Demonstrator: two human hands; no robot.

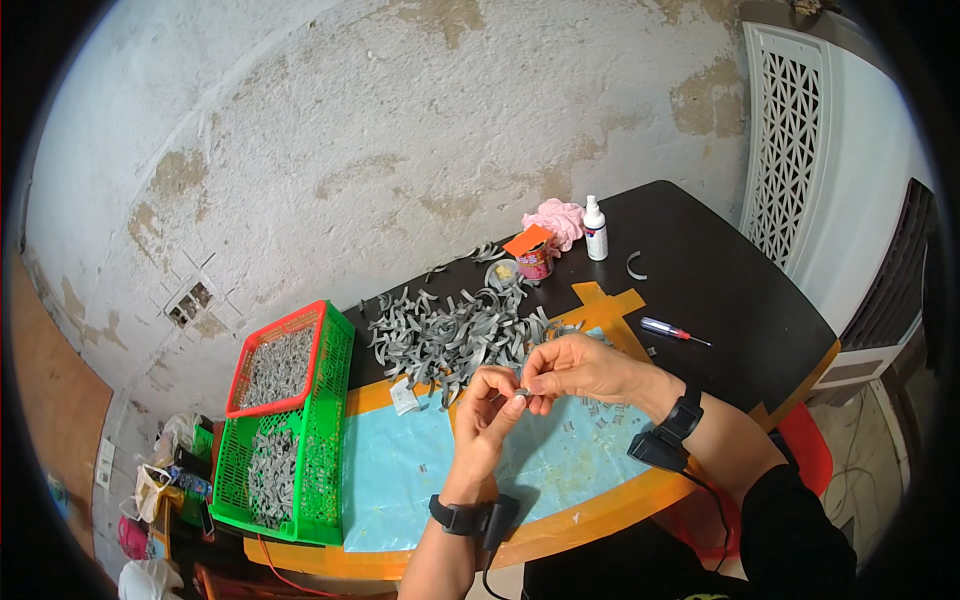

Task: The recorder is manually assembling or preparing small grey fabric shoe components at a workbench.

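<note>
My left hand and my right hand meet over the light-blue sheet, fingertips pinched together. Between them is a small grey piece, mostly covered by the fingers, so its exact kind does not show. Just beyond the hands lies a heap of grey curved strips. Small metal-looking bits are scattered on the sheet beside and below my right hand. A small white packet rests at the heap's near edge, left of my left hand.
At left, a red basket of small grey parts sits on a green basket holding more. Toward the back stand a tin, an orange card, pink cloth and white bottle. A screwdriver lies right.
</note>
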